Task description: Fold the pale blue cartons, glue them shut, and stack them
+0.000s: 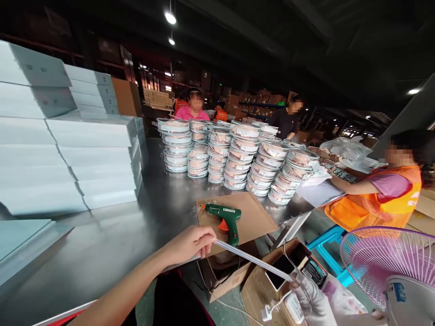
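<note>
We note a steel bench [112, 244] in a dim warehouse with ceiling lamps and shelving far back. Stacks of flat white boxes [68, 154] stand on its left part; stacks of round lidded containers [238, 156] fill its far middle. A sheet of cardboard [253, 217] lies at the near edge with a green glue gun [224, 217] resting on it, its nozzle pointing left. Our left hand [188, 244] sits at the bench edge just beside the cardboard, fingers curled closed around one end of a long clear glue stick [251, 260]. The stick slants down to the right, off the bench, above open cartons [258, 285] on the floor. Our right hand [311, 301], in a thin pale glove, meets the stick's far end; we cannot tell how firmly it grips. A person in an orange vest [374, 206] works at the right, near a pink fan [390, 262]; two more people stand behind the containers.
</note>
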`<state>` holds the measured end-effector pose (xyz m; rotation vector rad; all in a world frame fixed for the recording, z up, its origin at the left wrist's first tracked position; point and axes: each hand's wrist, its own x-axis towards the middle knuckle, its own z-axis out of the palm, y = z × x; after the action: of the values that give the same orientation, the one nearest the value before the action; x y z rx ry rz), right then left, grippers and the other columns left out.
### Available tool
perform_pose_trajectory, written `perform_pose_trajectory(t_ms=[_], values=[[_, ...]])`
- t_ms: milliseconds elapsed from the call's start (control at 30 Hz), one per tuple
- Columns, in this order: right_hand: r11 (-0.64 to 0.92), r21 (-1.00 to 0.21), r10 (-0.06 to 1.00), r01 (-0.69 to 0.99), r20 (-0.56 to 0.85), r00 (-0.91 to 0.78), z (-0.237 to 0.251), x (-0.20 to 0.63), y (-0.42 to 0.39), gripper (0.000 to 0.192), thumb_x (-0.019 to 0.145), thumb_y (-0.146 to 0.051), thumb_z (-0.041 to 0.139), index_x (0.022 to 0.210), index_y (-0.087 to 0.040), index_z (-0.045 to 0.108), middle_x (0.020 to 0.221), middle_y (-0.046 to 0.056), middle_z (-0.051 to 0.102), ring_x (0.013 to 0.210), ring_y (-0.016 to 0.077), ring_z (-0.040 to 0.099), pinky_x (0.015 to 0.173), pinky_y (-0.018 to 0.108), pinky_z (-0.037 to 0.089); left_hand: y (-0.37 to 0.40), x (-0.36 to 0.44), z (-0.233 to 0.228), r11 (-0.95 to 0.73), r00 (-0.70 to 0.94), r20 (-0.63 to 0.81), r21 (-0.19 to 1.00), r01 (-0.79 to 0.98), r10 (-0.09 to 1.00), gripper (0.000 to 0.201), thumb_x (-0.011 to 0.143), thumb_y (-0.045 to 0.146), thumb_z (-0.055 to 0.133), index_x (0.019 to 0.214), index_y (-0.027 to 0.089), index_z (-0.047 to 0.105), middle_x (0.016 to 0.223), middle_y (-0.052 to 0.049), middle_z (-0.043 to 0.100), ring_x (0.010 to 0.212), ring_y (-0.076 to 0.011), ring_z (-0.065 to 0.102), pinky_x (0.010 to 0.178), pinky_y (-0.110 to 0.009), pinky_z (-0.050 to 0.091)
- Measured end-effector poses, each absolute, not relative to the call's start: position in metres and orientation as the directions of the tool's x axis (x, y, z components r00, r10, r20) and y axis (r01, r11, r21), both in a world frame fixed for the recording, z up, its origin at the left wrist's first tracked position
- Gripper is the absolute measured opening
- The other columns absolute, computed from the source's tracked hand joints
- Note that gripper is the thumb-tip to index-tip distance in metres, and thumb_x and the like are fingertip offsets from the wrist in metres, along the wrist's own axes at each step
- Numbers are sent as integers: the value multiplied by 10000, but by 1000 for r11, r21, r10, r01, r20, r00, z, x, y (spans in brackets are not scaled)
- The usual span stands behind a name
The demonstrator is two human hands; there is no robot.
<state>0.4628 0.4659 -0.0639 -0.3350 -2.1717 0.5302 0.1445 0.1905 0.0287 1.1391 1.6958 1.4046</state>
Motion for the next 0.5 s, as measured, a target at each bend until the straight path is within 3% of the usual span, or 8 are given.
perform_pose_trajectory(t_ms=[67,133,233,333,400,500], values=[[951,-303,282,65,761,-584,-40,435,469,224,941,-356,625,1109,-296,760,1065,80,799,990,329,749,864,516,626,193,146,27,67,-435,44,969,237,899,435,949,590,602,809,179,637,661,30,656,537,-129,615,536,-266,459],[991,-126,127,45,783,-608,-20,402,457,333,946,-250,611,1265,-291,698,1215,90,760,1164,351,681,997,587,537,204,155,22,89,-475,45,963,256,879,398,1019,518,528,824,180,611,680,35,647,539,-124,613,544,-267,463],[999,36,-54,-40,756,-652,-7,352,427,351,1007,-204,491,1322,-270,631,1204,86,757,1126,281,697,965,489,557,229,174,13,139,-520,36,946,294,853,362,1082,399,442,845,175,599,701,31,662,519,-116,610,535,-259,471],[995,59,-94,-74,722,-685,-14,318,416,272,1038,-188,421,1122,-240,674,933,46,776,822,174,738,740,294,593,253,187,11,188,-528,48,904,384,848,331,1106,277,379,915,158,623,756,15,709,521,-114,640,555,-261,511],[996,61,-90,-66,709,-700,-21,306,431,293,1042,-162,395,999,-222,678,794,26,743,682,135,708,647,230,567,267,186,15,216,-516,83,843,493,853,302,1099,234,396,949,153,646,784,5,730,585,-130,680,627,-287,553],[997,77,-46,10,691,-721,-24,298,483,263,1028,-153,442,929,-187,683,787,43,734,685,149,704,643,250,562,292,168,24,276,-509,167,678,681,845,181,1051,264,539,1133,160,662,1047,-62,747,975,-225,719,908,-430,563]])
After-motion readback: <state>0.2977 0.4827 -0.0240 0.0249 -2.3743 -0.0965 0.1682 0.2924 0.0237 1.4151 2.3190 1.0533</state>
